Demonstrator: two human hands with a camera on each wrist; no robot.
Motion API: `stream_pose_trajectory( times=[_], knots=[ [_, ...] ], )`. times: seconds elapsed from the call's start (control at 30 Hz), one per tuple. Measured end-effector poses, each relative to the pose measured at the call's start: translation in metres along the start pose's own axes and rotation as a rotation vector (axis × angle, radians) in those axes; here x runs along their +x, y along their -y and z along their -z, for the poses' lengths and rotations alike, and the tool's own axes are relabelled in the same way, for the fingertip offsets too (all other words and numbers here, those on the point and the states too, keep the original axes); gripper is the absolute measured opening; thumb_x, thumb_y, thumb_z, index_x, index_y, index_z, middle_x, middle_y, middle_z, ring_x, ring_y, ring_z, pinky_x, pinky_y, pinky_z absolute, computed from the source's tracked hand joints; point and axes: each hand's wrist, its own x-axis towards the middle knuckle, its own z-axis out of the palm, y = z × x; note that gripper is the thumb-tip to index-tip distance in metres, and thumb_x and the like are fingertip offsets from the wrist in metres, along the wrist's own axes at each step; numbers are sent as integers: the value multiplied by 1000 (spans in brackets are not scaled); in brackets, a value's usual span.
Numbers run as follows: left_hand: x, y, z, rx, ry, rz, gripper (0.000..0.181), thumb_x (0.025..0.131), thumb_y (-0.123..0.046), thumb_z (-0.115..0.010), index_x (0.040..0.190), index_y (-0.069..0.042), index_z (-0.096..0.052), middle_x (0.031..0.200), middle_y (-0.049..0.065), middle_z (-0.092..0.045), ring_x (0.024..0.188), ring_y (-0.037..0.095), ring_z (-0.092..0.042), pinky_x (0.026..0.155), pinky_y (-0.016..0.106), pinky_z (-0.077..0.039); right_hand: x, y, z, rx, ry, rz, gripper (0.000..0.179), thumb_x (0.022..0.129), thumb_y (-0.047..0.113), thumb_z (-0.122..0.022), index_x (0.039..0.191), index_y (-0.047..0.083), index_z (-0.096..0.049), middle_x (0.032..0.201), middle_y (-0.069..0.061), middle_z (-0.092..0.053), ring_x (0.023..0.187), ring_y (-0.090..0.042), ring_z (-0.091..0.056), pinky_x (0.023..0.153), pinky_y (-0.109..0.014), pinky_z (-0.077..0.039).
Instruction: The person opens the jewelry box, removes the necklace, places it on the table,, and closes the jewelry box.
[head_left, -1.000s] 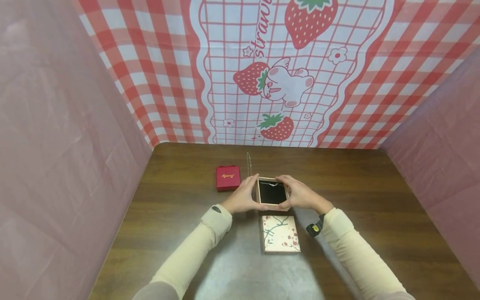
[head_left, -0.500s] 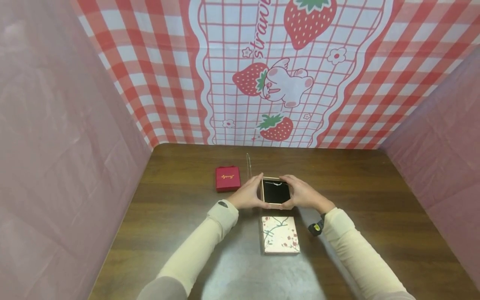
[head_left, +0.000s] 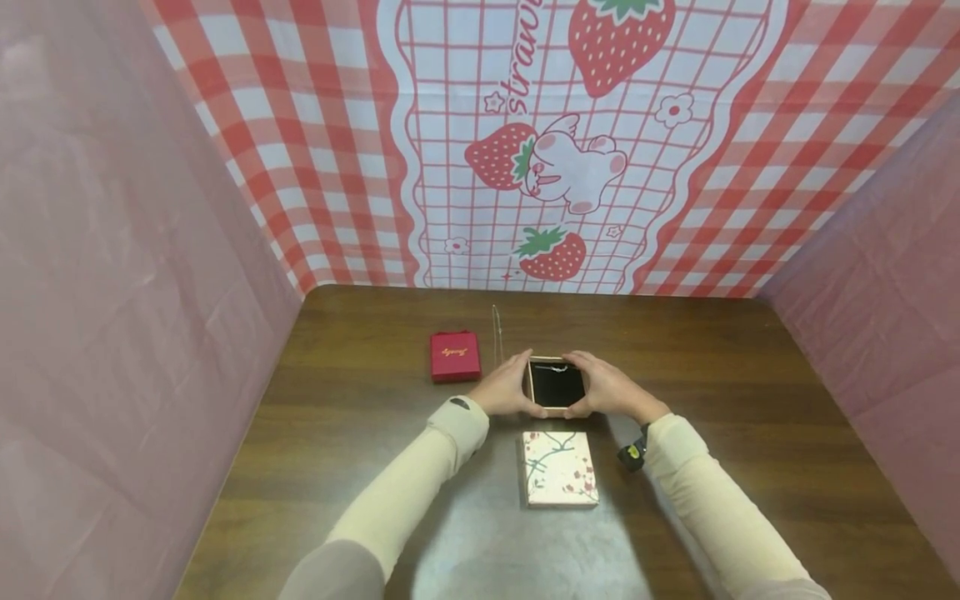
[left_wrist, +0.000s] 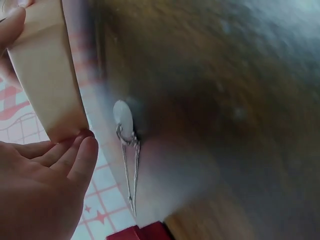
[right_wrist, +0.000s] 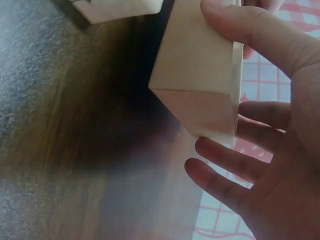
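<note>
Between both hands is an open jewelry box [head_left: 557, 398] with a black lining and pale tan sides [right_wrist: 195, 55]. A small silvery piece of jewelry [head_left: 557, 368] lies across the upper part of the lining. My left hand [head_left: 504, 387] grips the box's left side, thumb at the near corner and fingers at the far one. On the opposite side my right hand [head_left: 609, 387] holds it the same way. Its underside is hidden, so I cannot tell whether it touches the table. Close to the left hand lies a chain necklace [head_left: 497, 329], its pale oval pendant [left_wrist: 123, 116] showing in the left wrist view.
A white lid-like box [head_left: 560, 471] with a branch and blossom print lies nearer the person. The red gift box [head_left: 454, 357] stands left of the necklace on the brown wooden table [head_left: 360, 367]. A strawberry-print cloth [head_left: 450, 100] hangs behind, with pink cloth at both sides.
Both hands and the jewelry box have shifted slightly to the right, the left hand most. The necklace, red box and printed white box have stayed put.
</note>
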Motion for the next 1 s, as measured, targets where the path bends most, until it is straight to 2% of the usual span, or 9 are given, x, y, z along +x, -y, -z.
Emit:
stream_pose_trajectory(
  times=[0.4,0.67,0.83,1.0],
  knots=[
    [8,2,-9,-9,5,-11,113,63,-33,-89,151,-2,-25,154,17,-37,139,29,-41,115,42,-36,0,-5,-5,19,20,-20,105,57,29,-91,142,-5,-41,144,-27,-44,130,-45,-46,108,-59,-38],
    [13,2,-9,-13,4,-10,112,63,-32,-90,151,-3,-26,154,16,-37,139,29,-41,116,42,-35,1,-4,-3,-1,31,-26,106,58,30,-91,143,-7,-39,145,-29,-42,131,-47,-44,109,-60,-37],
    [14,2,-10,-8,2,-14,111,63,-32,-91,150,-4,-28,152,15,-40,137,28,-44,115,40,-36,0,-3,0,-13,38,-31,99,68,36,-86,143,-8,-38,145,-31,-41,131,-49,-44,108,-61,-37],
    [15,3,-12,-15,16,5,111,64,-35,-90,151,-6,-28,153,14,-39,137,28,-44,115,41,-36,0,-1,-1,-37,7,-39,83,80,37,-78,140,-9,-42,142,-32,-43,127,-48,-47,105,-61,-40]
  ],
)
